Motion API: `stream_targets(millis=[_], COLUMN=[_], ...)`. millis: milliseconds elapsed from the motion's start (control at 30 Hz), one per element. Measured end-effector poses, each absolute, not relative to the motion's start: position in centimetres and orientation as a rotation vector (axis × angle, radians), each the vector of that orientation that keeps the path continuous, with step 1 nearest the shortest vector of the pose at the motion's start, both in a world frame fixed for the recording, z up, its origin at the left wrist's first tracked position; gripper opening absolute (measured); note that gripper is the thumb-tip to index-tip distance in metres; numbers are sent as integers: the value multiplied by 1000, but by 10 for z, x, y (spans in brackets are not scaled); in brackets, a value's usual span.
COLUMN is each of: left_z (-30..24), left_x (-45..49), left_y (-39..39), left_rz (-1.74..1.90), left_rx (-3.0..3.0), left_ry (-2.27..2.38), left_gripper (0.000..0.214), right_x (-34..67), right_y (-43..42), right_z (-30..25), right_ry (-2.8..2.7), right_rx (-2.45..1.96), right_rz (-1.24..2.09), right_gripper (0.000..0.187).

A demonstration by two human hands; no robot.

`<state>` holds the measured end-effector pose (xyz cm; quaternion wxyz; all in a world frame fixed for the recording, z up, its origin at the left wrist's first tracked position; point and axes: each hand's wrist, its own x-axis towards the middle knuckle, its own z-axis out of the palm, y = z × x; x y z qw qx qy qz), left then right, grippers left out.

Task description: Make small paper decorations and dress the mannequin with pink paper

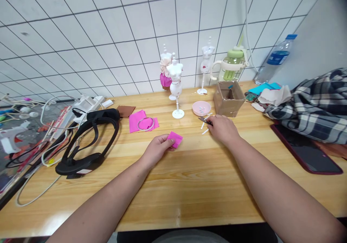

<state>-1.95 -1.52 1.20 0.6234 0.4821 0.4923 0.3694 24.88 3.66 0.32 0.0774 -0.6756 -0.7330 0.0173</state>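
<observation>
My left hand (159, 145) pinches a small folded piece of magenta paper (175, 139) above the middle of the table. Over to the right, my right hand (223, 127) is closed around a small pair of scissors (205, 121), whose dark blades point left. Thin white strips (205, 131) lie beside and under the blades. Just behind them sits a pink dish (201, 108) with small clear bits in it. More magenta paper (135, 121) lies left of my left hand, with a metal ring (145, 124) on it.
White mini mannequins (176, 77) stand near the tiled wall, one dressed in pink. A cardboard box (229, 99), green-lidded jug (234, 62) and water bottle (276, 60) are at back right. A phone (306, 149) and plaid cloth (320, 105) lie right; a black headset (89, 149) and cables lie left.
</observation>
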Motion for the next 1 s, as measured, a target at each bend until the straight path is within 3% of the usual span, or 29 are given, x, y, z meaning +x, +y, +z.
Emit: stream_targets(millis=[300, 533, 600, 733, 800, 1000], left_z=[6, 5, 4, 3, 2, 5], left_x=[-20, -20, -22, -25, -25, -23], left_y=[-15, -11, -9, -6, -6, -7], left_rz=[747, 951, 1004, 1066, 1070, 1053], left_rx=[1300, 1237, 1203, 1157, 1136, 1050], left_ry=[1195, 1256, 1246, 1175, 1161, 1152], left_gripper=[39, 40, 38, 37, 40, 39], right_x=[249, 252, 247, 229, 225, 237], right_y=[34, 35, 31, 17, 16, 32], right_z=[8, 15, 20, 19, 14, 5], right_ry=[-2178, -1982, -1911, -1576, -1437, -1447], right_rx=[-2081, -1947, -1728, -1113, -1075, -1318], right_rz=[15, 114, 522, 1742, 1917, 1341], right_gripper=[23, 12, 12, 13, 14, 28])
